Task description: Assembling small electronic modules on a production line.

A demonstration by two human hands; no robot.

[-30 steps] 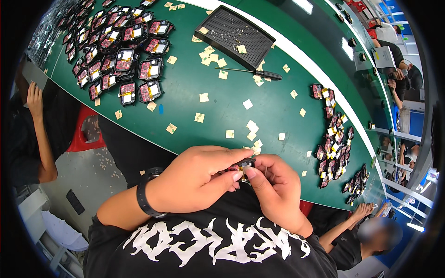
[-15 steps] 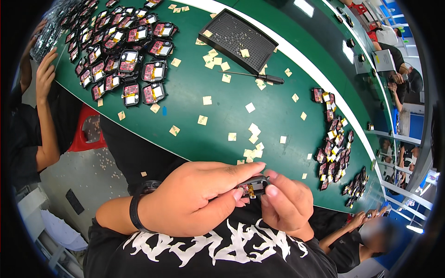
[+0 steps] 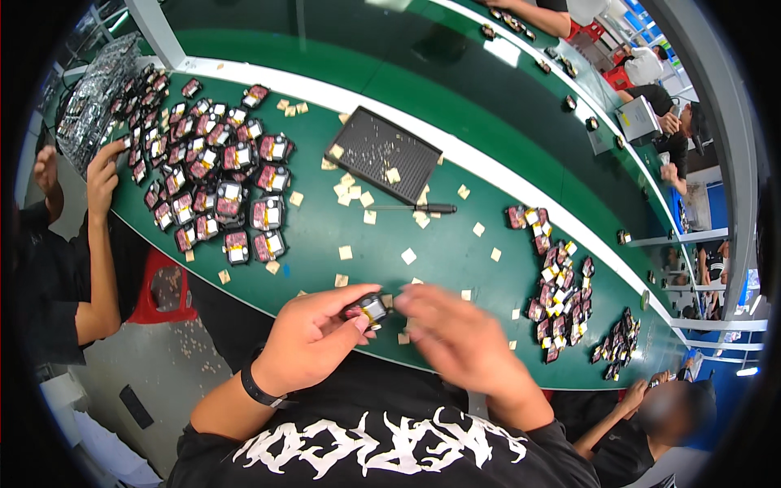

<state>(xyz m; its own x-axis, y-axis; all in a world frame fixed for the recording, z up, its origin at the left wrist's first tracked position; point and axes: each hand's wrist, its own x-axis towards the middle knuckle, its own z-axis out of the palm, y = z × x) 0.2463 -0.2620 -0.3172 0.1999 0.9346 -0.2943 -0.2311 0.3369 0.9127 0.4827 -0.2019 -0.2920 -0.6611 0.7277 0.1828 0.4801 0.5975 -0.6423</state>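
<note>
In my left hand (image 3: 313,335) is a small black electronic device (image 3: 368,311), its casing uncovered to show a pale rectangular part and a bit of yellow. My thumb and fingers grip it over the near edge of the green table. Just to its right is my right hand (image 3: 462,335), smeared by motion, so whether its fingers hold anything is unclear. A small tan square (image 3: 387,301) shows between the device and the right fingertips; I cannot tell if it is held or lies on the table.
Similar devices with red boards form a large pile (image 3: 232,199) at left and a cluster (image 3: 561,285) at right. A black tray (image 3: 389,154) and a screwdriver (image 3: 439,208) lie beyond my hands among scattered paper squares (image 3: 345,253). A co-worker's hand (image 3: 103,175) is at far left.
My hands have drawn apart, the left one moving leftward with the device. The right hand has come off the device's edge and is moving fast. The whole view has shifted.
</note>
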